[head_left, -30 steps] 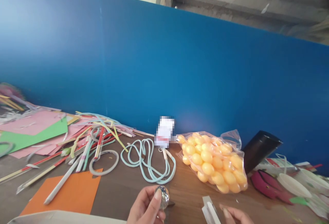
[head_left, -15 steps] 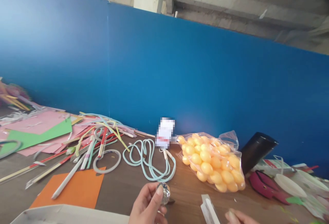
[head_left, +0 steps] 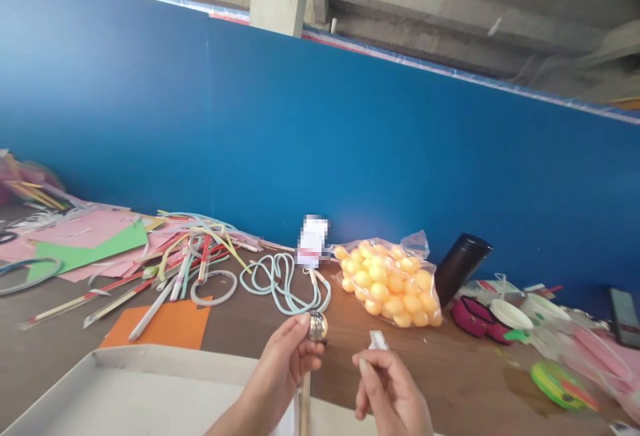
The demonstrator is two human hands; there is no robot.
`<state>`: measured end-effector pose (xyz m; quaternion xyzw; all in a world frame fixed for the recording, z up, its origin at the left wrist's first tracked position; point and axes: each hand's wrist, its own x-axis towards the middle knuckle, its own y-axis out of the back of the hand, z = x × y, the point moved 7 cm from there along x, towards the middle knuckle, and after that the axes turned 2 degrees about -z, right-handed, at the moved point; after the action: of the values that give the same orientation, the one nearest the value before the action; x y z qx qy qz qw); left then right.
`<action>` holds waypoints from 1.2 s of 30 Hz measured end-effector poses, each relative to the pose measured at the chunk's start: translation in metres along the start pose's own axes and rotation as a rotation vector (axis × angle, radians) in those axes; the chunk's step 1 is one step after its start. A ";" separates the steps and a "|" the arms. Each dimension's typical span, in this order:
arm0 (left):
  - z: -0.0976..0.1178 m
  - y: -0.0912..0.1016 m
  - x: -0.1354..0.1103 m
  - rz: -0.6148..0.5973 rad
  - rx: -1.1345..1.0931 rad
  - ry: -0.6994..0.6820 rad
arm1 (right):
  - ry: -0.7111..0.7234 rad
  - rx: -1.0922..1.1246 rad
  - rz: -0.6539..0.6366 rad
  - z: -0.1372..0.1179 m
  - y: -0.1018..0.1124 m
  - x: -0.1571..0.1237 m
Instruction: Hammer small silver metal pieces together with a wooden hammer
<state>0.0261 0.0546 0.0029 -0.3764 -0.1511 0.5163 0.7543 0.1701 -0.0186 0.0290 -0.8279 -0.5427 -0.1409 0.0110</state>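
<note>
A far blue partition (head_left: 390,156) backs a brown table (head_left: 465,369), with a white tray (head_left: 160,393) near left, a bag of orange balls (head_left: 387,283) far right, the right hand (head_left: 393,386), thumb and forefinger together, contents unclear, and the left hand's (head_left: 286,359) fingers clamped on a silver ball (head_left: 317,327) near, left of the bag.

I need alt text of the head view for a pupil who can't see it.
A left hand pinches a shiny silver ball above a brown table; the right hand is nearby, its grip unclear. Beyond lie a looped pale blue cord and a clear plastic bag of orange balls, before a blue panel.
</note>
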 end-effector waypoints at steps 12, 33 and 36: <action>-0.010 -0.013 -0.008 -0.202 -0.079 0.054 | 0.008 0.094 -0.195 -0.012 -0.017 -0.008; -0.015 -0.023 -0.016 -0.275 0.067 0.080 | -0.270 0.592 -0.313 0.007 -0.034 -0.003; -0.015 -0.023 -0.016 -0.269 0.090 0.076 | -0.277 0.603 -0.298 0.010 -0.034 -0.002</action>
<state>0.0441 0.0299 0.0120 -0.3378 -0.1480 0.4021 0.8381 0.1404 -0.0048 0.0146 -0.7104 -0.6711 0.1389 0.1604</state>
